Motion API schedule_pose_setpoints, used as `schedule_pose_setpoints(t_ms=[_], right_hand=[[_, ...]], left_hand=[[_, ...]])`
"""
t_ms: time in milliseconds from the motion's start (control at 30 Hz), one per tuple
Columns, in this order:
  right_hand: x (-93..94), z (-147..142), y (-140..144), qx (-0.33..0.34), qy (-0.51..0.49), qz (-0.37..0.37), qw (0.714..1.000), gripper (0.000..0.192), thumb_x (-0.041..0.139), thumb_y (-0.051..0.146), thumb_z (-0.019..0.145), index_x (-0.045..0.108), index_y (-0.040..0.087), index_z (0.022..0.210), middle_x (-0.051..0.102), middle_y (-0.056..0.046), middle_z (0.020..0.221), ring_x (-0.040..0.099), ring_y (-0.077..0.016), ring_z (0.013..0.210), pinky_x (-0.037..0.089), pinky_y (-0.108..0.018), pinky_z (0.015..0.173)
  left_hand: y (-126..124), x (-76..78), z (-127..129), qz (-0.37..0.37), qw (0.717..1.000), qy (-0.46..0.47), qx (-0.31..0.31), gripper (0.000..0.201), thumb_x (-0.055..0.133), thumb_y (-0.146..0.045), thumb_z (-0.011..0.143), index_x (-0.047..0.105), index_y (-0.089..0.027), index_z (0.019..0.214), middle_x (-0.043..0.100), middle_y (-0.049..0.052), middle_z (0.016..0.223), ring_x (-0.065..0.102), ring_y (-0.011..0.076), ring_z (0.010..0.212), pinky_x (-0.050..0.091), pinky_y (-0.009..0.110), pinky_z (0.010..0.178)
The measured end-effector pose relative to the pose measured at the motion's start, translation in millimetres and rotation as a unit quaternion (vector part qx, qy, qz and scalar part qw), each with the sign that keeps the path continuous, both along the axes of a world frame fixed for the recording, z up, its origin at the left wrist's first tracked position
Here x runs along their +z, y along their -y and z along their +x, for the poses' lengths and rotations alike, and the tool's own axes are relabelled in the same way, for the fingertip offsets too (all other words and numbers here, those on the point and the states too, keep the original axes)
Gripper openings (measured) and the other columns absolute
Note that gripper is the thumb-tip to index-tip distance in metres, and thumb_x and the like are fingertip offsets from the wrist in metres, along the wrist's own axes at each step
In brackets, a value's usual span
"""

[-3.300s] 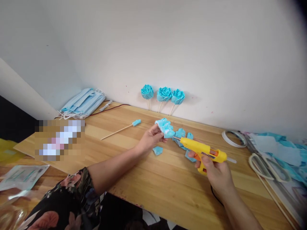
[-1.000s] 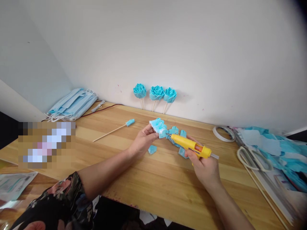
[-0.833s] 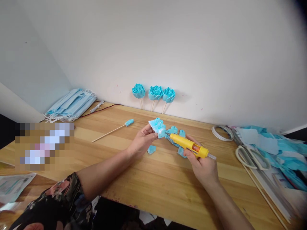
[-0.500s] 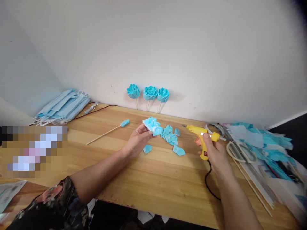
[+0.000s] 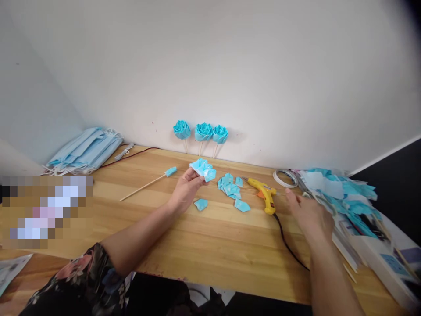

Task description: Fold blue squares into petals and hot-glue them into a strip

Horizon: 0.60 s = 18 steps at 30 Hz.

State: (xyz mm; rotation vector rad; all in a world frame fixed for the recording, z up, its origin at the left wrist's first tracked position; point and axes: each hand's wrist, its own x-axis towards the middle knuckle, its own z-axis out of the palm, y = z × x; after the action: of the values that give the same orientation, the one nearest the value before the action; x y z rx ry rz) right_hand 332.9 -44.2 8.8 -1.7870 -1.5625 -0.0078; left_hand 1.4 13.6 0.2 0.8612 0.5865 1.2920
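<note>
My left hand pinches a gathered blue fabric petal strip, raised a little over the table. A pile of cut blue petals lies just right of it, with single pieces nearer me. The yellow glue gun rests on the table, its nozzle toward the pile and its black cord running to the right. Just right of the gun, my right hand is apart from it, fingers loosely extended and nothing visible in them. Left of my left hand lies a wooden stick with a blue wrapped tip.
Three blue fabric roses on sticks lean against the wall. Blue face masks are stacked at the back left. At right are a tape roll, blue scraps, and scissors partly behind my right hand. A blurred patch covers the left.
My right hand has let go of the glue gun, which now rests on the table, and has drawn to the right. My left hand still holds the petal strip, shifted slightly left.
</note>
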Motion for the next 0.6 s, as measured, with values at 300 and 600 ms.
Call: schedule_pose_setpoints(t_ms=[300, 600], right_hand=[[22.6, -157, 4, 0.293, 0.120, -0.137, 0.939, 0.020, 0.048, 0.022, 0.090, 0.068, 0.025, 0.090, 0.071, -0.002, 0.091, 0.065, -0.0197, 0.081, 0.049, -0.032, 0.067], [-1.4, -191, -15, 0.323, 0.224, -0.154, 0.906, 0.016, 0.051, 0.015, 0.084, 0.065, 0.018, 0.089, 0.067, -0.009, 0.093, 0.061, -0.0229, 0.092, 0.046, -0.033, 0.077]], left_hand=[[-3, -1.3, -1, 0.005, 1.000, 0.004, 0.006, 0.029, 0.071, -0.018, 0.069, 0.064, -0.017, 0.097, 0.065, 0.004, 0.089, 0.059, 0.0140, 0.083, 0.045, 0.027, 0.075], [-2, 3.2, -3, -0.008, 1.000, 0.003, 0.011, 0.029, 0.071, -0.017, 0.068, 0.064, -0.016, 0.097, 0.065, 0.004, 0.091, 0.058, 0.0140, 0.082, 0.044, 0.026, 0.074]])
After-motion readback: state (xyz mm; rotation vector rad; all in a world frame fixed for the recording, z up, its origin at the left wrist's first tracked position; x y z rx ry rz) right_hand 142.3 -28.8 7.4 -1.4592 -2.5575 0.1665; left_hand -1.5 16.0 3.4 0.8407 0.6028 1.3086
